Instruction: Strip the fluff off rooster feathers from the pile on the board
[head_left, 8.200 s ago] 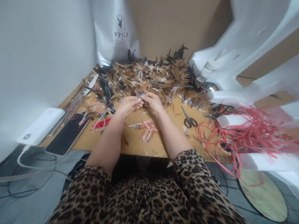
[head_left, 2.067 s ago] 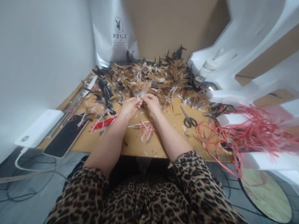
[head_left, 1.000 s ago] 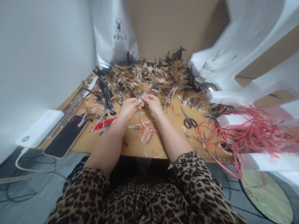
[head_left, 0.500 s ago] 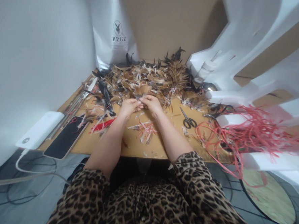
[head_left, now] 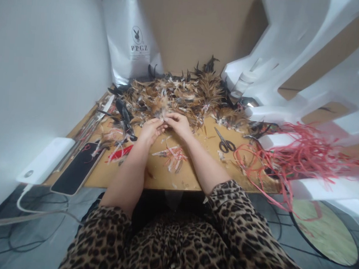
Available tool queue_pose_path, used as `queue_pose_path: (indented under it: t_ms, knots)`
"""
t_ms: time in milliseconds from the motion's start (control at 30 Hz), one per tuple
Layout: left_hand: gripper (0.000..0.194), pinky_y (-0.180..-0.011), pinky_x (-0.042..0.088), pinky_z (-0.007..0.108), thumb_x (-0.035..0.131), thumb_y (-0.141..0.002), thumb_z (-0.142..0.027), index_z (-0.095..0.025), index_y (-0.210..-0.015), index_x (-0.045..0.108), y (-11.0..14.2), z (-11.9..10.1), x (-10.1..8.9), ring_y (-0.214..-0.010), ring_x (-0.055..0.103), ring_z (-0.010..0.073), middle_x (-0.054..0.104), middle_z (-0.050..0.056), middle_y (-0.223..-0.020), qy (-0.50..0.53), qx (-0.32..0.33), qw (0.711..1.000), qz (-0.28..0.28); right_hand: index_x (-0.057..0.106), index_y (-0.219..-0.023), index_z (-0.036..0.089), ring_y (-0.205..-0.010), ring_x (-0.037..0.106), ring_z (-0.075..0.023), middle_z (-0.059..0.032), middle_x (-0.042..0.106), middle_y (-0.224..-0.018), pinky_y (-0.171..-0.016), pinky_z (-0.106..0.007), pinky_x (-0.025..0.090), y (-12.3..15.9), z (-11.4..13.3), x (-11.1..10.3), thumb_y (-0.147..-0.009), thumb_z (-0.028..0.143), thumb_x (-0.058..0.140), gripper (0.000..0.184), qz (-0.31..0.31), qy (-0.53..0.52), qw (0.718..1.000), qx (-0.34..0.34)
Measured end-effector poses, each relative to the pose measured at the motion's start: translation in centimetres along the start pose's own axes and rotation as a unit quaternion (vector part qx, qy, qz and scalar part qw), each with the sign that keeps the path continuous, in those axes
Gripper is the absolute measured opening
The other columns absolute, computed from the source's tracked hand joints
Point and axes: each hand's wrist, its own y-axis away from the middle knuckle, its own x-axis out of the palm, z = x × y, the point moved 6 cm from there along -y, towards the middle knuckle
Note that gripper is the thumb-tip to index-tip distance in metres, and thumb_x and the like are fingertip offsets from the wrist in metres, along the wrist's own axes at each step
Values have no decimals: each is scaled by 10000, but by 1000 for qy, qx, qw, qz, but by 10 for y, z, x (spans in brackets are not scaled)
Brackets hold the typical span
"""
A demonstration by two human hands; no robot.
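My left hand point(head_left: 151, 129) and my right hand point(head_left: 179, 124) meet at the near edge of a feather pile. Between their fingertips they pinch the base of a small bunch of brown feathers point(head_left: 161, 105), whose tips fan upward and away from me. The left fingers are curled around the base, and the right thumb and forefinger close on it from the other side. Behind them spreads a large pile of brown and black feathers point(head_left: 182, 90). Below my hands lie trimmed scraps and pink strips point(head_left: 175, 156) on the table point(head_left: 161, 180).
Scissors point(head_left: 225, 142) lie right of my hands. Pink ribbon strands point(head_left: 305, 158) hang over white foam point(head_left: 290, 113) at right. A phone point(head_left: 75, 169) and white power bank point(head_left: 47, 159) rest at left. A silver bag point(head_left: 133, 42) and a bottle point(head_left: 243, 83) stand behind.
My hands have shifted slightly left and turned the feather bunch, so its tips stand more upright. My right fingers have moved a little on its base. The view has shifted slightly.
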Motion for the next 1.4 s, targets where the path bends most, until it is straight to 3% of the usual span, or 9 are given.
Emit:
queue_pose_path:
  t_ms: [167, 333, 600, 733, 833, 1067, 1133, 1300, 1400]
  knots:
    - [82, -644, 500, 206, 678, -691, -138, -124, -751, 625, -2, 2, -4, -657, 642, 98, 693, 51, -748, 32, -37, 999, 0, 649, -912, 182, -865, 557, -161, -47, 632, -897, -818, -284, 419, 8, 20, 6, -731, 281, 604, 210, 31, 295, 938, -179]
    - [110, -643, 506, 238, 699, -651, -134, -119, -720, 615, -1, 7, -2, -650, 648, 122, 695, 60, -736, 12, -49, 999, 4, 634, -851, 165, -772, 515, -162, -52, 592, -813, -729, -265, 383, 12, 23, 7, -791, 287, 531, 171, 30, 425, 883, -199]
    - [75, -606, 492, 182, 686, -695, -139, -103, -744, 643, -3, 4, -5, -607, 635, 85, 694, 65, -718, 6, -13, 1000, -20, 656, -879, 185, -795, 550, -165, -41, 638, -864, -738, -272, 403, 2, 21, -5, -735, 305, 599, 196, 26, 390, 905, -166]
    - [91, -574, 477, 162, 678, -720, -164, -103, -777, 641, -4, 2, -7, -618, 642, 84, 694, 65, -737, 20, 1, 999, -45, 671, -845, 178, -796, 569, -160, -41, 653, -860, -784, -283, 423, -11, 24, -39, -747, 302, 578, 183, -90, 348, 925, -126]
    - [90, -562, 469, 155, 671, -728, -162, -98, -785, 643, -5, 2, -7, -607, 639, 80, 694, 67, -740, 26, 7, 998, -52, 679, -830, 188, -854, 565, -175, -49, 638, -884, -812, -299, 416, -19, 30, -56, -769, 316, 555, 188, -149, 445, 878, -94]
    - [79, -528, 452, 149, 647, -742, -144, -91, -801, 655, -7, 0, -10, -588, 630, 74, 694, 64, -734, 40, 25, 998, -50, 697, -867, 204, -976, 546, -249, -105, 627, -995, -844, -383, 392, -39, 34, -47, -787, 326, 541, 215, -103, 638, 762, -43]
    - [75, -523, 450, 151, 644, -744, -141, -91, -797, 655, -7, 0, -11, -580, 627, 73, 694, 62, -730, 41, 27, 997, -51, 700, -821, 188, -936, 561, -239, -105, 642, -956, -827, -375, 397, -44, 36, -47, -786, 278, 525, 199, -90, 627, 773, -36]
    - [81, -522, 445, 149, 652, -738, -156, -98, -794, 657, -8, 0, -11, -576, 620, 68, 694, 59, -731, 45, 32, 998, -42, 653, -694, 130, -652, 551, -114, -31, 635, -696, -664, -243, 416, -39, 62, -67, -724, 270, 603, 151, -84, 336, 937, -54]
    - [86, -522, 448, 148, 657, -733, -155, -97, -797, 663, -9, 1, -9, -586, 625, 73, 694, 60, -737, 42, 32, 998, -35, 632, -716, 131, -510, 450, -67, 12, 577, -596, -526, -208, 364, -23, 80, -86, -665, 368, 671, 245, -97, 162, 981, -48]
